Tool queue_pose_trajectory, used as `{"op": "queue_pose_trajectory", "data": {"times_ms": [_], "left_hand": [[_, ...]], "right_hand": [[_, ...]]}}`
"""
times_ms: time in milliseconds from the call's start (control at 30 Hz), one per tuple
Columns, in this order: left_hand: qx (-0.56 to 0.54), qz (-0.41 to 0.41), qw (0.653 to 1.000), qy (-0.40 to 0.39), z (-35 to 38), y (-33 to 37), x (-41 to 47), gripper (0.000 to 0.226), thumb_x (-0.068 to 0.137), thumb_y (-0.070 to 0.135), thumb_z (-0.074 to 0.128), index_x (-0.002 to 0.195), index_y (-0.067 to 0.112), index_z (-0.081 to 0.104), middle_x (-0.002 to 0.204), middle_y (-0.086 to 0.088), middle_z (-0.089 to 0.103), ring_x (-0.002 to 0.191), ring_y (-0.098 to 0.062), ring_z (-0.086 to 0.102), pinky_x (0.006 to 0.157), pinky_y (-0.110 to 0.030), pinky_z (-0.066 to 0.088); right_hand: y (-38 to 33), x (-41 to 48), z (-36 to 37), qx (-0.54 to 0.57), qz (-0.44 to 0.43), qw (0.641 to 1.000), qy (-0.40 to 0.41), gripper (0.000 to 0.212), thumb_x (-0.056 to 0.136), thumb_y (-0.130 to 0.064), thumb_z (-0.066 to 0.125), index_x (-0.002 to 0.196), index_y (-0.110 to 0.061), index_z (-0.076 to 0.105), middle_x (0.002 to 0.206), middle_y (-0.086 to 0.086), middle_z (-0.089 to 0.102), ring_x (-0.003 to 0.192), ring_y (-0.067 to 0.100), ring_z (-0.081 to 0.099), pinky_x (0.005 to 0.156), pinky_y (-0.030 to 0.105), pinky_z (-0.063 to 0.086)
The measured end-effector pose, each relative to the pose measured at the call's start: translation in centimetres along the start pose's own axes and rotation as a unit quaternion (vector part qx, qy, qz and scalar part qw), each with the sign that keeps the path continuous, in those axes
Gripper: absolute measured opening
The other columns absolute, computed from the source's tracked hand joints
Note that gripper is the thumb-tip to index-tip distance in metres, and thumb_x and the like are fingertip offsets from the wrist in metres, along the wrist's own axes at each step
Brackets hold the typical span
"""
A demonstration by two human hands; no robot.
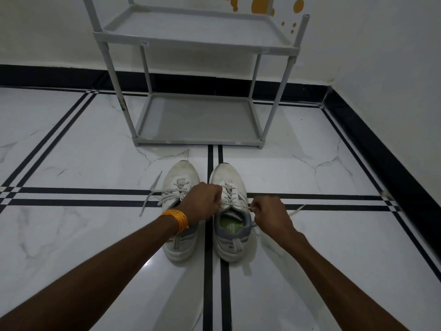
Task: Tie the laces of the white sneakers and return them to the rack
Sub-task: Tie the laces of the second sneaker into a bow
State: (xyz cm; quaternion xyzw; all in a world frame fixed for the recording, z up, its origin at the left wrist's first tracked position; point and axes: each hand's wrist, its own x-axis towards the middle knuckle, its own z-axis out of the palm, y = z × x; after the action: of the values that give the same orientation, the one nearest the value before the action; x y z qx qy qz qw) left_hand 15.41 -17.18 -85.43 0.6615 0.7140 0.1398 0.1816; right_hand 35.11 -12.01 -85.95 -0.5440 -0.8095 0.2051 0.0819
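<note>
hands near camera: right hand [270, 216] fingers pinched shut on a lace end of the right sneaker [231, 211]; left hand [201, 203] curled closed at its other lace. left sneaker [180, 187] touching alongside, laces loose. rack [200, 120] beyond, on floor [71, 151].

Both hands [202, 203] [268, 215] on right sneaker's [230, 235] laces [229, 195].

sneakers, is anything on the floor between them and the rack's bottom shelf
Nothing visible: only bare tile lies between the sneakers and the rack, and its bottom shelf holds nothing.
</note>
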Motion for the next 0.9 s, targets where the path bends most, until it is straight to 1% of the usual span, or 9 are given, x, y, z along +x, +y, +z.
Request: {"op": "queue_pose_trajectory", "data": {"times_ms": [167,300,367,433,567,633,700,800,900], "left_hand": [[0.003,-0.011,1.000,0.024,-0.4,0.4,-0.7,0.015,0.090,0.020,0.057,0.088,0.006,0.061,0.089,-0.017,0.069,0.082,-0.031,0.061,0.068,-0.036,0.045],[0.068,-0.021,0.997,0.034,-1.8,0.2,-1.2,0.027,0.092,0.031,0.054,0.076,0.012,0.064,0.077,-0.008,0.067,0.078,-0.026,0.058,0.070,-0.033,0.045],[0.085,-0.012,0.994,0.063,-3.1,0.6,-1.2,0.031,0.091,0.037,0.054,0.071,0.016,0.064,0.071,-0.002,0.061,0.082,-0.025,0.056,0.074,-0.035,0.041],[-0.046,-0.029,0.996,0.071,-4.2,1.2,-1.1,0.033,0.090,0.038,0.058,0.074,0.012,0.070,0.073,-0.001,0.064,0.080,-0.022,0.060,0.073,-0.033,0.043],[-0.455,-0.093,0.886,0.015,-4.4,2.7,-1.1,0.029,0.092,0.032,0.059,0.076,0.010,0.065,0.088,-0.008,0.071,0.092,-0.021,0.065,0.086,-0.033,0.049],[-0.574,-0.112,0.811,0.017,-3.6,3.1,-1.1,0.027,0.096,0.028,0.055,0.091,0.003,0.063,0.100,-0.016,0.073,0.098,-0.026,0.071,0.091,-0.035,0.054],[-0.618,-0.132,0.774,0.033,-2.9,3.3,-1.1,0.030,0.097,0.029,0.054,0.100,0.000,0.062,0.098,-0.017,0.072,0.089,-0.024,0.073,0.081,-0.031,0.059],[-0.576,-0.122,0.806,0.064,-1.9,3.4,-1.0,0.027,0.096,0.033,0.056,0.091,0.008,0.064,0.088,-0.010,0.068,0.079,-0.016,0.066,0.069,-0.026,0.053],[-0.533,-0.095,0.838,0.064,-1.2,3.3,-0.9,0.024,0.098,0.029,0.052,0.092,0.011,0.066,0.090,-0.014,0.068,0.073,-0.013,0.062,0.056,-0.020,0.044]], "right_hand": [[-0.3,0.6,-1.0,0.026,0.013,0.999,-0.029,0.018,0.086,-0.006,0.058,0.087,-0.004,0.076,0.086,0.015,0.077,0.083,0.027,0.071,0.075,0.033,0.056],[-0.7,0.5,-3.8,0.097,0.024,0.992,-0.074,0.024,0.088,-0.022,0.065,0.065,-0.017,0.068,0.068,0.000,0.073,0.057,0.005,0.061,0.050,0.010,0.041],[-1.3,0.2,-5.0,0.211,0.030,0.972,-0.104,0.024,0.086,-0.029,0.068,0.064,-0.020,0.070,0.072,-0.006,0.073,0.068,0.011,0.066,0.063,0.017,0.050],[-2.3,-0.1,-5.4,0.349,0.030,0.929,-0.117,0.020,0.087,-0.029,0.068,0.083,-0.011,0.076,0.093,-0.006,0.076,0.093,0.018,0.069,0.083,0.033,0.053],[-4.0,0.0,-4.1,0.523,0.031,0.847,-0.092,0.023,0.094,-0.023,0.058,0.094,-0.003,0.070,0.105,0.010,0.076,0.106,0.032,0.068,0.095,0.042,0.053],[-4.4,0.0,-3.5,0.558,0.044,0.825,-0.072,0.021,0.095,-0.023,0.057,0.097,-0.006,0.069,0.106,0.018,0.074,0.105,0.038,0.068,0.097,0.048,0.052],[-4.3,0.1,-3.3,0.562,0.054,0.823,-0.060,0.020,0.097,-0.021,0.055,0.103,-0.007,0.069,0.095,0.012,0.074,0.090,0.029,0.071,0.087,0.043,0.056],[-4.5,0.0,-3.3,0.544,0.063,0.836,-0.045,0.020,0.096,-0.015,0.055,0.108,-0.006,0.069,0.081,0.008,0.070,0.070,0.016,0.064,0.065,0.027,0.055],[-4.3,0.2,-3.1,0.509,0.077,0.856,-0.041,0.020,0.095,-0.011,0.057,0.109,-0.007,0.070,0.082,0.010,0.072,0.068,0.016,0.065,0.060,0.023,0.057]]}}
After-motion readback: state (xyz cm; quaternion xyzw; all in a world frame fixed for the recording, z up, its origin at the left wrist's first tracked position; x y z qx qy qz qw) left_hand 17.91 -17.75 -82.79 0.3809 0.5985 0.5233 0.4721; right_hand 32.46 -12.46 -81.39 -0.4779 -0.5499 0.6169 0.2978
